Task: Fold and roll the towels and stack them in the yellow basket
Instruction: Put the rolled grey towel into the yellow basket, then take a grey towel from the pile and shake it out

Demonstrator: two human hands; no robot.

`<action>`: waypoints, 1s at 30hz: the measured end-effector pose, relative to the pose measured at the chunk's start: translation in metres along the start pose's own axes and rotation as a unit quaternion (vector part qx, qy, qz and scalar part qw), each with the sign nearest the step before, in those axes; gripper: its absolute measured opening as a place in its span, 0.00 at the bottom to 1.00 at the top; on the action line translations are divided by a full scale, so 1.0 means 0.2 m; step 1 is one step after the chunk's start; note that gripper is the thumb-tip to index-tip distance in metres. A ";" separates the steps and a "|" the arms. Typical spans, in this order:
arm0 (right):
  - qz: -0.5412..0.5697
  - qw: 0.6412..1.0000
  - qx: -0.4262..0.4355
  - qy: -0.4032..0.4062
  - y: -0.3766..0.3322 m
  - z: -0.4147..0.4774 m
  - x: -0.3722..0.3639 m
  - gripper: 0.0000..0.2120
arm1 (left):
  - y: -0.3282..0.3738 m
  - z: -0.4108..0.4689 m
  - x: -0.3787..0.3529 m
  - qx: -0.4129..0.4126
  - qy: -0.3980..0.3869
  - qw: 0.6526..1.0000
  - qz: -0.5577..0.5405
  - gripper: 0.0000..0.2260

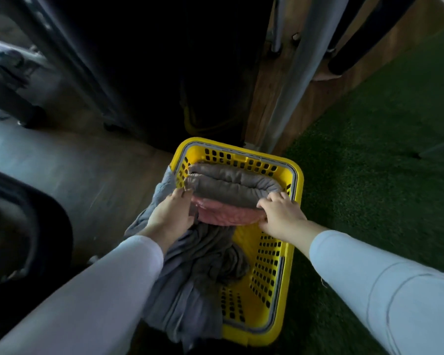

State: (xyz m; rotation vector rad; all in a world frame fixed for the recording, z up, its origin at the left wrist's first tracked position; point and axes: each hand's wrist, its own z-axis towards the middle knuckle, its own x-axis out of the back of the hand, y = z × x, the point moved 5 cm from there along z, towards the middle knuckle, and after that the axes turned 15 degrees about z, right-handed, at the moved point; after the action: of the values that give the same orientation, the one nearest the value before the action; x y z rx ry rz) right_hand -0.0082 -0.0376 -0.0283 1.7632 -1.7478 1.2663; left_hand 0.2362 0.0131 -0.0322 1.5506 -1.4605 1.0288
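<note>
The yellow basket stands on the floor, its left part on grey-brown boards and its right part on green turf. Its walls are pierced with rows of small holes, and a grey handle lies folded down along the right rim.

Inside, against the far wall, lie grey rolls set crosswise. They look like two, one behind the other, though the folds make the count unsure. Just in front of them and touching them is one pink roll, also crosswise, running from the left wall to the right.

A loose grey heap fills the near left part of the basket and spills out over its left rim and near left corner. How many towels are in it cannot be told. The near right part shows the bare yellow bottom.

The left hand and the right hand are apart, one at each end of the pink roll. Each has its fingers curled over its end, and the fingertips reach the nearest grey roll. Both forearms are in pale long sleeves.
</note>
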 end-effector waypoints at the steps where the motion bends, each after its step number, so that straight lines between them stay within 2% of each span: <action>1: 0.008 1.000 0.004 -0.012 -0.04 -0.06 -0.01 0.23 | -0.01 -0.10 0.02 0.001 0.001 1.000 -0.008 0.30; 4: 0.021 0.999 0.016 -0.044 -0.16 -0.25 -0.09 0.21 | -0.06 -0.39 0.02 0.004 -0.001 1.000 -0.030 0.23; 9: 0.062 0.995 0.039 -0.072 -0.33 -0.52 -0.26 0.19 | -0.08 -0.83 -0.07 0.013 -0.063 0.997 -0.046 0.28; 12: 0.096 0.990 0.039 -0.100 -0.40 -0.63 -0.42 0.20 | -0.06 -0.99 -0.15 0.019 -0.105 0.994 -0.037 0.24; 14: 0.112 0.984 0.040 -0.134 -0.45 -0.66 -0.56 0.21 | -0.07 -1.04 -0.23 -0.002 -0.100 0.995 0.014 0.19; 16: 0.132 0.978 0.033 -0.159 -0.48 -0.66 -0.70 0.24 | -0.08 -1.07 -0.31 -0.031 -0.080 0.996 0.040 0.18; 19: 0.154 0.973 0.023 -0.169 -0.53 -0.62 -0.88 0.28 | -0.10 -1.06 -0.43 -0.059 -0.048 0.996 0.054 0.15; 21: 0.166 0.972 0.015 -0.165 -0.54 -0.59 -0.99 0.31 | -0.12 -1.03 -0.49 -0.063 -0.026 0.997 0.044 0.18; 24: 0.144 0.978 0.019 -0.150 -0.54 -0.56 -1.07 0.32 | -0.14 -0.98 -0.61 -0.053 -0.071 0.995 0.044 0.24; 27: 0.138 0.983 0.034 -0.115 -0.52 -0.53 -1.06 0.27 | -0.10 -0.96 -0.64 -0.034 -0.049 0.998 0.035 0.23; 30: 0.151 0.983 0.044 -0.094 -0.50 -0.49 -1.05 0.11 | -0.07 -0.91 -0.66 0.005 -0.030 0.999 0.028 0.13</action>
State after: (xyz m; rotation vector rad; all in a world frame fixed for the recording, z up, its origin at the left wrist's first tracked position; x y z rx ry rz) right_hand 0.0848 0.1840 -0.1045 1.7635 -2.1635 1.3504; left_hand 0.2371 0.2320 -0.0827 1.5678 -1.5495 1.0298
